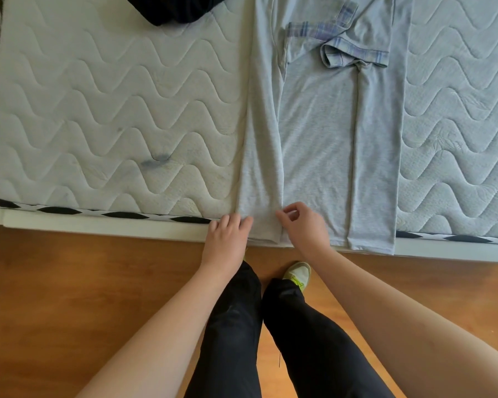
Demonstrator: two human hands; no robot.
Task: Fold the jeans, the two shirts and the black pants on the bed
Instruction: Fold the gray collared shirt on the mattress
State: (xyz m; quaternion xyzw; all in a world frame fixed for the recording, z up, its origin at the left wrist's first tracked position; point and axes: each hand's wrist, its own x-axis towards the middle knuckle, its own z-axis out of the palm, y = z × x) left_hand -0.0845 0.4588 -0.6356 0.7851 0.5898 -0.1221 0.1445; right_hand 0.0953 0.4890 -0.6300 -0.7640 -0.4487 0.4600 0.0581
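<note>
Evidently limp, light jersey: grey shirt (314,133), hem at 6 o'clock (sides folded in). Left hand (227,239) presses flat; right hand (302,225) pinches the hem fold, the best hold.

A grey cotton shirt with plaid-trimmed sleeves (316,133) lies lengthwise on the quilted white mattress (98,110), right of centre, its hem over the near edge. A bundled black garment (176,8) sits at the far edge, to its left.

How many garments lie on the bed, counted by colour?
Grey: 1, the grey shirt with plaid trim, laid out lengthwise.
Black: 1, the black garment at the top edge, partly cut off.
Total: 2
</note>
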